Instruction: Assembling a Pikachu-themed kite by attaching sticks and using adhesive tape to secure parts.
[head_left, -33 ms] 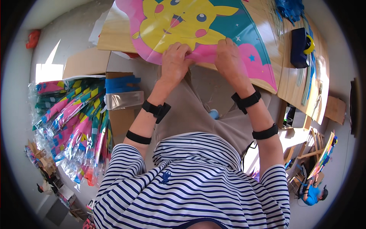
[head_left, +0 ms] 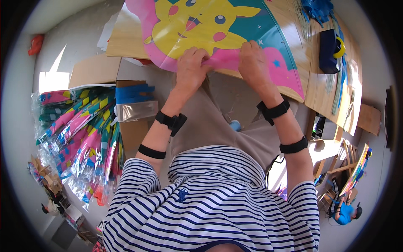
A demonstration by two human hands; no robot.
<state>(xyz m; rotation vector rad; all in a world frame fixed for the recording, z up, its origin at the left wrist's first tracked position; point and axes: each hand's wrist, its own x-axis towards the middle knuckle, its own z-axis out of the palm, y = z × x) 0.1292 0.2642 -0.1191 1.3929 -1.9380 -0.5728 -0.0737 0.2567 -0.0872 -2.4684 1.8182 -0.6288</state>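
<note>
A printed kite (head_left: pixel 201 35) in pink, yellow and teal, with a yellow cartoon figure on it, lies over the wooden table (head_left: pixel 312 90). Its pink lower edge comes to the table's near side. My left hand (head_left: pixel 191 69) grips that edge with curled fingers, thumb pointing right. A short way to the right, my right hand (head_left: pixel 253 63) pinches the same edge, knuckles up. The fingertips of both hands are partly hidden. Pink edge material runs between the two hands.
Right on the table stand a dark blue tape dispenser (head_left: pixel 328 52) and thin rods (head_left: pixel 331 88); blue strips (head_left: pixel 317 10) lie at the back. At left, folded kites in clear plastic (head_left: pixel 79 134) pile beside a cardboard box (head_left: pixel 94 69). Another person (head_left: pixel 344 214) sits far right.
My right hand has shifted slightly to the right along the edge, and my left hand barely to the left. Both keep their hold on the kite.
</note>
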